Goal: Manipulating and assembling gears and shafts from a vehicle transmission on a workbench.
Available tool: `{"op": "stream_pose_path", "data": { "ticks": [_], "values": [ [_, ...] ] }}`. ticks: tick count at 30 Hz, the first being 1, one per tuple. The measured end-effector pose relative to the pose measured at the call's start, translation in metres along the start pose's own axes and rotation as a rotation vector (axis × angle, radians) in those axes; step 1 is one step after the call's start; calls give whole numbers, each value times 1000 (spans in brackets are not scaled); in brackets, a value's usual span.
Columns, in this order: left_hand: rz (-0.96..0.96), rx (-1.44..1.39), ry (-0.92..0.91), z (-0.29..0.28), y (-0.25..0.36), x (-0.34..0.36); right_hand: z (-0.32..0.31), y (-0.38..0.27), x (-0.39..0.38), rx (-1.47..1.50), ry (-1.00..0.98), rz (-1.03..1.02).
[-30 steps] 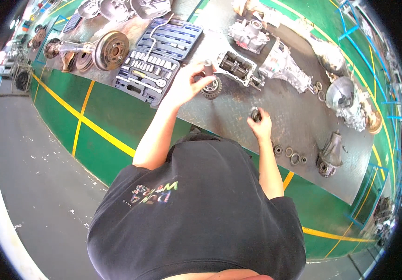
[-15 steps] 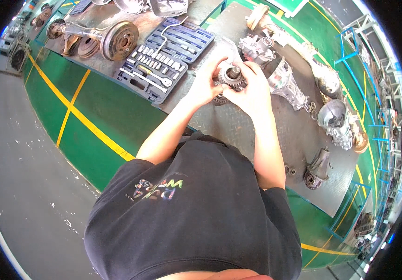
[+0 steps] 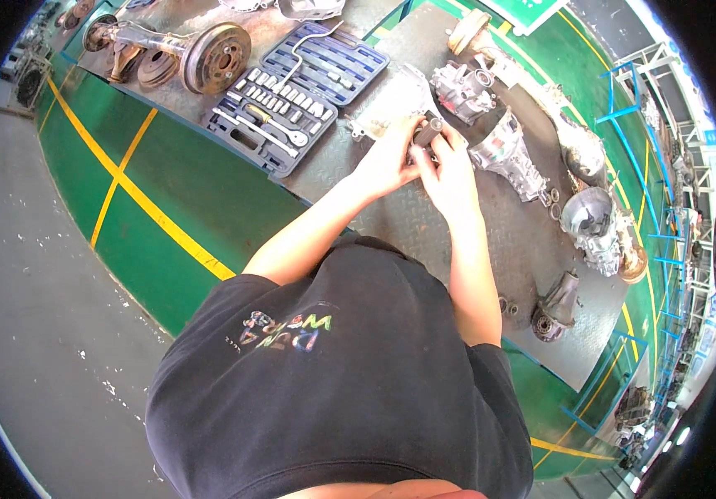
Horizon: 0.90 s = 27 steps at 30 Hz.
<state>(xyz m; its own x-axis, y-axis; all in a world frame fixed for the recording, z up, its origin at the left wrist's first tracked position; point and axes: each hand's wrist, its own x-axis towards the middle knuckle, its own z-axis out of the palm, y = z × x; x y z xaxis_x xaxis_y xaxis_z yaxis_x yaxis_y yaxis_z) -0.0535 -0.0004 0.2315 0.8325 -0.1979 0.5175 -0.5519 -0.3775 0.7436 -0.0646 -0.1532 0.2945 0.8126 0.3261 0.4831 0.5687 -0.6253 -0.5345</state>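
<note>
Both of my hands are closed round a steel gear shaft (image 3: 429,130) above the metal-topped table. Its bare splined end sticks up between my fingers, tilted a little to the right; most of the lower part is hidden. My left hand (image 3: 389,160) grips it from the left side. From the right, my right hand (image 3: 451,173) wraps it, thumb across the front. Just behind my left hand lies a pale metal housing (image 3: 397,98). Past my right fingers sit a cast gearbox case (image 3: 463,90) and a ribbed bell-shaped housing (image 3: 509,154).
At left, an open blue socket-set case (image 3: 273,125) lies near the table edge, with an axle and brake drum (image 3: 218,60) beyond. Toward the right stand a round-mouthed housing (image 3: 590,214) and a small differential part (image 3: 556,312). Small rings (image 3: 505,306) lie nearby.
The shaft has tipped, and the toothed gear seen earlier round it is now covered by my fingers. My hands have closed in tighter round it. The view has shifted slightly.
</note>
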Motion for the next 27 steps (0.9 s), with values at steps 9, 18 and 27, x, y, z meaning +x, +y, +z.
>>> {"op": "stream_pose_path", "data": {
  "ticks": [9, 18, 27],
  "values": [
    [-103, 89, 19, 3, -15, -9, 2, 17, 2, 102, 79, 107],
    [83, 146, 56, 14, -39, -25, -6, 13, 5, 45, 11, 21],
    [-266, -24, -39, 22, -42, -34, -8, 12, 7, 81, -12, -3]
  ]
}}
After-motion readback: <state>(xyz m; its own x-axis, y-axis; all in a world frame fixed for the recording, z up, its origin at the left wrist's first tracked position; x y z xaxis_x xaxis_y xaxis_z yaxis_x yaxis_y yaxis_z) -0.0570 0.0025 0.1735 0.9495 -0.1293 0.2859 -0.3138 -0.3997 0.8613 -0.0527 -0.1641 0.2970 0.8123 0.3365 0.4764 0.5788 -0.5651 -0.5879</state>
